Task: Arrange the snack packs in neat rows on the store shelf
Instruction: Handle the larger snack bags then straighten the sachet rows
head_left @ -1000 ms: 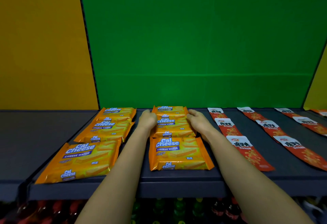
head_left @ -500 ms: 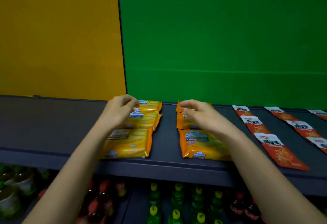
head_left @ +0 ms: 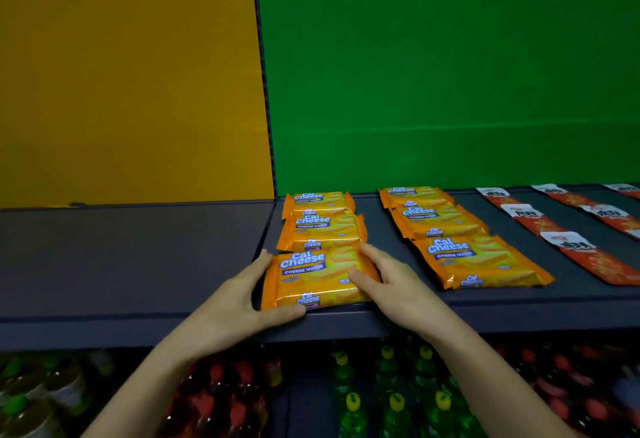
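Two rows of orange Cal Cheese wafer packs lie flat on the dark shelf (head_left: pixel 138 264). The left row has a front pack (head_left: pixel 311 275), a middle pack (head_left: pixel 322 229) and a back pack (head_left: pixel 317 200), each overlapping the one in front. My left hand (head_left: pixel 235 302) lies against the front pack's left edge with straight fingers, thumb at its front edge. My right hand (head_left: pixel 391 285) touches the same pack's right side, thumb on top. The right row (head_left: pixel 478 261) lies untouched beside it.
Red and white snack packs (head_left: pixel 588 261) lie in diagonal rows on the right of the shelf. The shelf's front lip runs just under my hands. Green and red bottles (head_left: pixel 391 403) stand on the shelf below. Yellow and green panels form the back wall.
Both hands came off the back packs and moved forward. My right hand crossed from the right row to the left row's front pack, which both hands frame now.
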